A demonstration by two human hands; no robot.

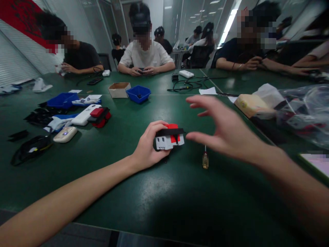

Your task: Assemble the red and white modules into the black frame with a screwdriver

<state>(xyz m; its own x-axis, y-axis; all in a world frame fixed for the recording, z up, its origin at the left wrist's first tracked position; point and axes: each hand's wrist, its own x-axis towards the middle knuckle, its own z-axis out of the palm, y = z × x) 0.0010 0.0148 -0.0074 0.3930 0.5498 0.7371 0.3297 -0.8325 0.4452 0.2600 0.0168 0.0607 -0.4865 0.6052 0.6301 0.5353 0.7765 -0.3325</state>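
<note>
My left hand (pixel 150 145) is closed around a small white and red device (pixel 167 141) with a black strip (pixel 171 131) across its top, held just over the green table (pixel 113 192). To the right of it, my right hand (pixel 218 127) hangs in the air, slightly blurred, its fingers spread and holding nothing. A screwdriver (pixel 205 160) with a translucent amber handle lies on the table below my right hand, and part of its shaft shows.
At the left lie a blue tray (pixel 63 100), gloves, a white box (pixel 86 115), a red and black device (pixel 99 116) and a beige gadget (pixel 65 134). Ahead are a cardboard box (pixel 118 90), a blue bin (pixel 138 94) and cables. Plastic bags (pixel 305 109) lie right. People sit opposite.
</note>
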